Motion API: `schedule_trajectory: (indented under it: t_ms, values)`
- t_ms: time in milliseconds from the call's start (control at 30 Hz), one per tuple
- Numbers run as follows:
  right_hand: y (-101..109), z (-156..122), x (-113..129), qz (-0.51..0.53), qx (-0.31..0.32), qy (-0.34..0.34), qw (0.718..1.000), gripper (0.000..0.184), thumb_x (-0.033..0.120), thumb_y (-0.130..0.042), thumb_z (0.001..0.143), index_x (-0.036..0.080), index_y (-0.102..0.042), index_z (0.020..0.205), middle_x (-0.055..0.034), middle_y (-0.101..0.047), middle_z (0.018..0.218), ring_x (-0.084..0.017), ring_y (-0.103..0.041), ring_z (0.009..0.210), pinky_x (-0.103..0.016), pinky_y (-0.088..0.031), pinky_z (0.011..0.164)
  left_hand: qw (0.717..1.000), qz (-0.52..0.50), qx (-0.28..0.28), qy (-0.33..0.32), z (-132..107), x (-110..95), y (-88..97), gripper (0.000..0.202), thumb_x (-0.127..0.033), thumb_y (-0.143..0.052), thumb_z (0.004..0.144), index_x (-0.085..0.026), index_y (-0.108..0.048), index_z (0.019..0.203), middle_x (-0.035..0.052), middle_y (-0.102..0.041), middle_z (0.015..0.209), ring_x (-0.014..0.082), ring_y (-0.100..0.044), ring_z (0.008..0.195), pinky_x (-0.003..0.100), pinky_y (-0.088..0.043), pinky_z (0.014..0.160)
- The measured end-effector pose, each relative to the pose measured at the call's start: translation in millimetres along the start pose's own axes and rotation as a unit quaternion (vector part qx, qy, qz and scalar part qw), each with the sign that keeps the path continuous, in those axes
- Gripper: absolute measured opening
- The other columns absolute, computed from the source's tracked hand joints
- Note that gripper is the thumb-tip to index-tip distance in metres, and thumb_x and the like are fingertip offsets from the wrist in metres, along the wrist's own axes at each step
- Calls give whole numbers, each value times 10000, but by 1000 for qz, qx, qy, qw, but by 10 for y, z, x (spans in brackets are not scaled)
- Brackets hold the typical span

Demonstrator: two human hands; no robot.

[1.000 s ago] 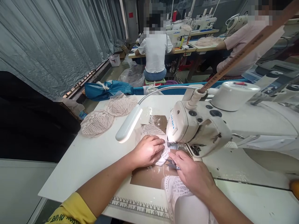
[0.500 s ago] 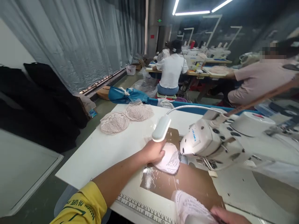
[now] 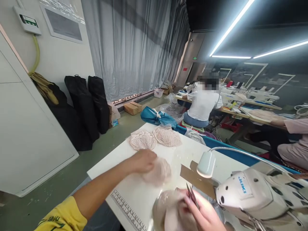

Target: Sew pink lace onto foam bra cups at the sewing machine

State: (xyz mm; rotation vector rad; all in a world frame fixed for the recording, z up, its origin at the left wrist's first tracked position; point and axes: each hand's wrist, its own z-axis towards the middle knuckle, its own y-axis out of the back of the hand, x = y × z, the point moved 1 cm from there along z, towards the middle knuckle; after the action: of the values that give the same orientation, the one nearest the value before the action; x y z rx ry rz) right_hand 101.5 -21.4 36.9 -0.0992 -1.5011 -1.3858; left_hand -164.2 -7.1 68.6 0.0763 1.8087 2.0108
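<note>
My left hand is closed on the edge of a pale lace bra cup, over the white tabletop; both are smeared by motion. My right hand grips small dark thread snips, blades pointing up and away. Its fingers also touch another pale bra cup at the bottom of the view; whether they pinch it I cannot tell. Two more lace cups lie side by side near the table's far left edge.
At the right stands a sewing machine, with a lamp on a bent neck beside it. Brown card lies under the lamp. A printed ruler runs along the near edge. Two co-workers sit beyond the table.
My view has swung left. My left hand has moved left, away from the machine, with a cup. My right hand has come further into view, now showing snips.
</note>
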Motion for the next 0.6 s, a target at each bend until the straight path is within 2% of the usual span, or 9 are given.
schedule_trajectory:
  t_ms: [67, 167, 233, 267, 333, 367, 433, 500, 600]
  values:
    - [-62, 401, 148, 91, -56, -20, 994, 303, 369, -364, 962, 224, -594, 1096, -82, -684, 1082, -194, -673, 958, -282, -573, 780, 996, 10, -79, 38, 5, 247, 272, 170, -134, -473, 770, -179, -555, 913, 80, -647, 969, 242, -597, 925, 376, -486, 790]
    - [-116, 1025, 275, 73, -161, 47, 983, 310, 352, -391, 954, 211, -540, 1186, -116, -594, 1262, -215, -567, 1168, -381, -473, 980, 976, 29, -209, 61, 142, 533, 545, 260, -95, -426, 803, -181, -529, 1025, 103, -581, 1213, 250, -506, 1137, 412, -430, 929]
    - [-154, 1378, 242, -19, -196, 96, 976, 323, 320, -328, 965, 185, -526, 1181, -139, -534, 1333, -207, -480, 1265, -412, -381, 1064, 965, 46, -251, 64, 255, 685, 550, 281, -75, -406, 824, -176, -537, 1051, 97, -507, 1341, 243, -428, 1245, 418, -387, 1000]
    - [-179, 1513, 183, -40, -188, 101, 976, 346, 302, -304, 964, 171, -519, 1201, -151, -500, 1369, -207, -439, 1302, -425, -346, 1086, 966, 51, -246, 66, 301, 752, 490, 294, -68, -402, 828, -168, -543, 1066, 96, -481, 1375, 243, -401, 1277, 424, -373, 1019]
    - [-239, 1667, 6, -69, -150, 92, 982, 377, 271, -302, 948, 142, -536, 1214, -176, -467, 1403, -232, -409, 1329, -449, -347, 1080, 974, 53, -207, 70, 348, 862, 265, 308, -87, -452, 816, -153, -556, 1098, 107, -490, 1374, 259, -401, 1290, 439, -382, 1017]
    - [-270, 1676, -98, -84, -127, 79, 985, 387, 259, -314, 936, 128, -551, 1212, -193, -464, 1405, -257, -426, 1317, -467, -382, 1050, 979, 51, -183, 68, 346, 904, 121, 326, -139, -525, 799, -151, -560, 1122, 114, -505, 1362, 278, -418, 1282, 456, -386, 1017]
    - [-323, 1566, -294, -114, -79, 50, 989, 398, 236, -322, 916, 133, -584, 1197, -200, -462, 1410, -285, -507, 1248, -472, -468, 959, 986, 43, -143, 70, 300, 963, -170, 538, -312, -683, 723, -151, -537, 1214, 137, -498, 1372, 320, -429, 1280, 489, -380, 1031]
    - [-348, 1326, -430, -137, -42, 30, 989, 400, 225, -341, 899, 161, -599, 1198, -169, -466, 1418, -272, -546, 1209, -440, -496, 930, 988, 35, -126, 78, 233, 991, -393, 698, -425, -706, 707, -160, -481, 1312, 148, -423, 1438, 343, -360, 1336, 512, -330, 1072]
    - [-321, 865, -481, -163, -12, 17, 986, 414, 230, -357, 886, 164, -591, 1221, -154, -504, 1388, -265, -533, 1223, -430, -474, 967, 988, 25, -131, 82, 174, 989, -523, 716, -453, -648, 774, -167, -410, 1386, 137, -352, 1488, 333, -280, 1387, 528, -238, 1125]
